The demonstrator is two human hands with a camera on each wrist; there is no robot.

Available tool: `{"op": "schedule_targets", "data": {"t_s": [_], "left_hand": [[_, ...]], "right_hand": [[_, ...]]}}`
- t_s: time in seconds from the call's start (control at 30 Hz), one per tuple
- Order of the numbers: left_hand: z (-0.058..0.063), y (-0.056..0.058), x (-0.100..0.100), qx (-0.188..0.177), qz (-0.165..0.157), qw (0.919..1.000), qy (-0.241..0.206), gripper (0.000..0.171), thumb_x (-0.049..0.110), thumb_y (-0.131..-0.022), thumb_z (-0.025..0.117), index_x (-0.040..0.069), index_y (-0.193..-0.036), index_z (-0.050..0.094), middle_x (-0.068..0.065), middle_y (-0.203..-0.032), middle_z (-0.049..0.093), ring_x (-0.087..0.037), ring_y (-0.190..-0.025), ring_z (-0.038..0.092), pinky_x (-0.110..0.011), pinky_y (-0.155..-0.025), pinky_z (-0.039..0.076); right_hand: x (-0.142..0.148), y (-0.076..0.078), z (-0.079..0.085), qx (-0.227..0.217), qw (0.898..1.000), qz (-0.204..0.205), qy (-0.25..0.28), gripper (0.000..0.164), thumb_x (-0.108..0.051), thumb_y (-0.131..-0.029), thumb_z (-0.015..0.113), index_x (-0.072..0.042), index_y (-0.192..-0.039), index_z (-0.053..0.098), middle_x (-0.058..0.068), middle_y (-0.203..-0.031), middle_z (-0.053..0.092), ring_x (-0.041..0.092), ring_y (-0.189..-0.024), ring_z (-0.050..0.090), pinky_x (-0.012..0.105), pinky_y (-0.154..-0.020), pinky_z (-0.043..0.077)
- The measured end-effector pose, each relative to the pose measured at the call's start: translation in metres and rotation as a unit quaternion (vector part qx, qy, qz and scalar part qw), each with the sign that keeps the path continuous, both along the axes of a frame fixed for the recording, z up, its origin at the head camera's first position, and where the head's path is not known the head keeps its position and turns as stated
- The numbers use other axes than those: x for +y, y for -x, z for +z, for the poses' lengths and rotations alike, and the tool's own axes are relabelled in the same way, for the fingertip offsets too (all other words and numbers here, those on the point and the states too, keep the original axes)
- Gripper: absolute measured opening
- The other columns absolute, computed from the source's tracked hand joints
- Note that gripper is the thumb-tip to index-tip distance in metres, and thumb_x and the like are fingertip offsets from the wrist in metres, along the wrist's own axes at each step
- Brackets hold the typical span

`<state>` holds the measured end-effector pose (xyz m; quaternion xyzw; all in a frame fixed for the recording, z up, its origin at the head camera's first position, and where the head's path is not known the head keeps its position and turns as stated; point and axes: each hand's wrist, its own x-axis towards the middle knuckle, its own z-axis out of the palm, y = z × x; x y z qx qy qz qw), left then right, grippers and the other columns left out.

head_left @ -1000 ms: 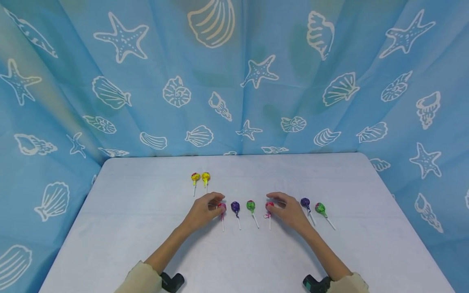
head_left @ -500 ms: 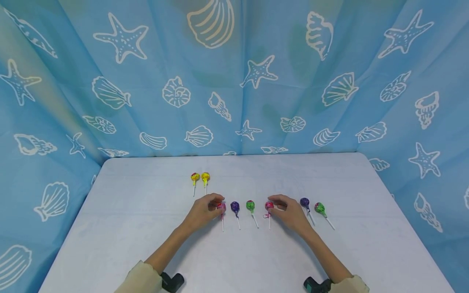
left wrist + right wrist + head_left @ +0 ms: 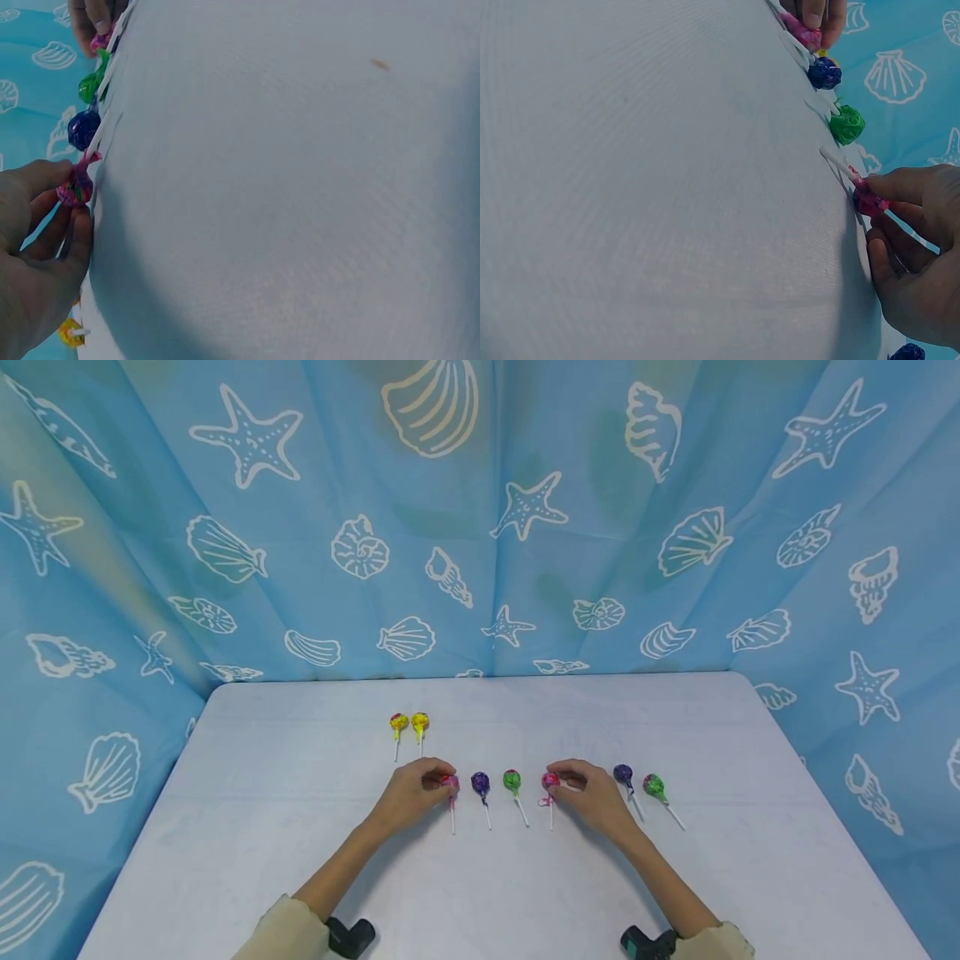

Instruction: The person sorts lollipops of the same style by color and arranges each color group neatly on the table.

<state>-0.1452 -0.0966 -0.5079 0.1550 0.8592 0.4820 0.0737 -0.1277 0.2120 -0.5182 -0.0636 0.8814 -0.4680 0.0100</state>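
Compared with the earlier head views, the left hand and the pink lollipop in it sit very slightly farther left, so the gap to the nearest purple lollipop is a touch wider; the right hand looks practically unmoved. The left hand is nearly closed, pinching the candy's round head between thumb and fingertips, its stick pointing toward the person. The right hand mirrors it, thumb and fingers closed on the head of a second pink lollipop. Between the hands, apart from each other, lie that purple lollipop and a green lollipop, so the four form a row across the white-covered counter. Just right of the right hand are another purple lollipop and another green lollipop, sticks slanting. Two yellow lollipops lie side by side beyond the left hand. Behind the counter hangs a blue curtain printed with white shells and starfish.
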Motion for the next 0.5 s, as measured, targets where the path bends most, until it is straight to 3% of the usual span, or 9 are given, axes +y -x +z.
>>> {"op": "schedule_targets", "data": {"t_s": [0.5], "left_hand": [[0.012,0.0,-0.023,-0.004,0.036,0.9993,0.007,0.023,0.003,-0.087,0.076,0.006,-0.109,0.073,-0.001,-0.106,0.068,-0.018,-0.099,0.063,-0.034,-0.092,0.054]], "right_hand": [[0.001,0.0,-0.002,0.004,1.0,0.006,0.015,0.027,-0.002,-0.088,0.074,-0.001,-0.116,0.07,0.013,-0.115,0.069,0.028,-0.108,0.064,0.039,-0.097,0.051]]}}
